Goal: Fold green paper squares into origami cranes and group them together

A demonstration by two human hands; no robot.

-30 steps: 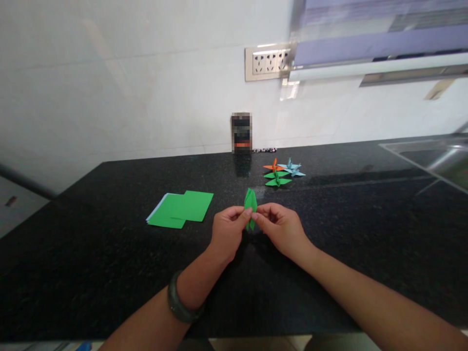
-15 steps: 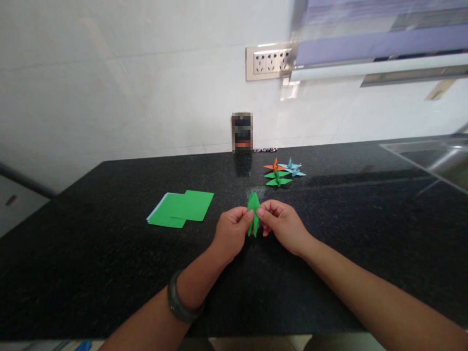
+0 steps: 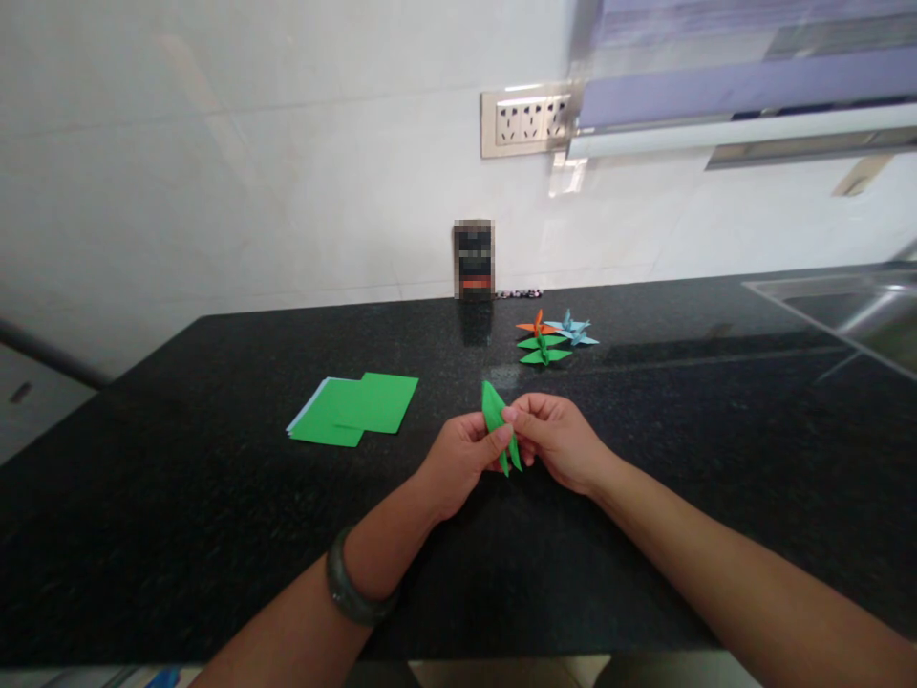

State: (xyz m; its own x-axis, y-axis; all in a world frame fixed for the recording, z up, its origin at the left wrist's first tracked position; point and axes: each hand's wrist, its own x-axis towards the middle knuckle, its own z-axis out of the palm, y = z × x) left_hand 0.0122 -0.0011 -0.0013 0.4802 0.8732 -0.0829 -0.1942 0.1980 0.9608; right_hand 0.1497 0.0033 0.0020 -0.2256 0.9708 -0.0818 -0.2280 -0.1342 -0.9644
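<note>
Between my two hands is a green folded origami paper [image 3: 493, 405], long and narrow, with two thin points hanging at its near end. My left hand [image 3: 458, 463] pinches its lower part, thumb on top. My right hand [image 3: 563, 440] grips its right edge between thumb and fingers; some of those fingertips are hidden behind the paper. The piece leans with its far tip to the left. Beyond my hands sit finished paper cranes: green ones [image 3: 545, 356], an orange one [image 3: 538, 325] and light blue ones [image 3: 571, 328].
Flat green paper squares [image 3: 387, 403] lie overlapping on the left of the black countertop [image 3: 215, 506], with a pale sheet edge beneath. A dark upright phone-like object [image 3: 474, 260] leans on the wall. A sink [image 3: 874, 315] is set in at the right, and a socket panel [image 3: 526, 122] is above.
The green folded paper has tilted, its far tip swinging left and its near points right. My left thumb has slid lower and rightward across it. My right hand stays nearly in place.
</note>
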